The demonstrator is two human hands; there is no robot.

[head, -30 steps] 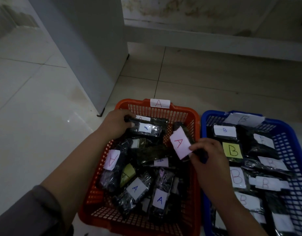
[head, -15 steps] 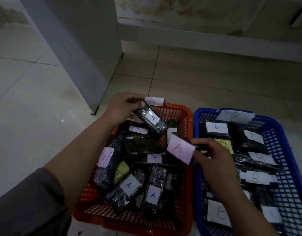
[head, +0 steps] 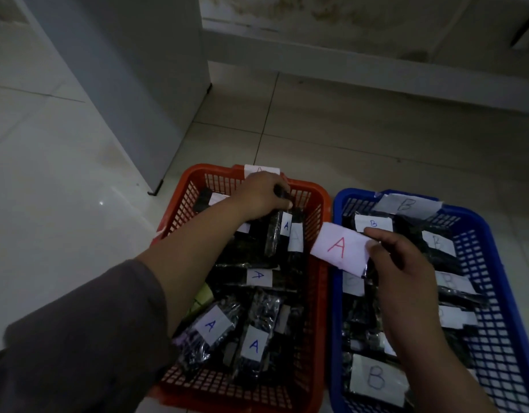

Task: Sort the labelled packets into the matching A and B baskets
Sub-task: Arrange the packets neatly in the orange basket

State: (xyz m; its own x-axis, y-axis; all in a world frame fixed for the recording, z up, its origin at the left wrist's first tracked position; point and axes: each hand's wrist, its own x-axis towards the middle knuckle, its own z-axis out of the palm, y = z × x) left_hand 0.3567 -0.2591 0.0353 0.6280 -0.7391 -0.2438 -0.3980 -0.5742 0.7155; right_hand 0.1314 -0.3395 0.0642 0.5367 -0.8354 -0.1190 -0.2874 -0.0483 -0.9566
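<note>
The left hand (head: 261, 193) fingers pinch an A packet (head: 276, 234) over the orange basket (head: 316, 293) of A packets. The right hand (head: 403, 272) fingers pinch a red-A packet (head: 340, 248) above the blue basket (head: 495, 308) of B packets.

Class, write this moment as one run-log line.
left hand: grips blue-A packet over orange basket | right hand: pinches red-A packet above blue basket edge

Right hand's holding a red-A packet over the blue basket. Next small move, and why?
Probably carry it left and drop it in the orange basket. The right hand pinches the red-A packet above the blue basket, whose labels all read B; the orange one holds the A packets.
</note>
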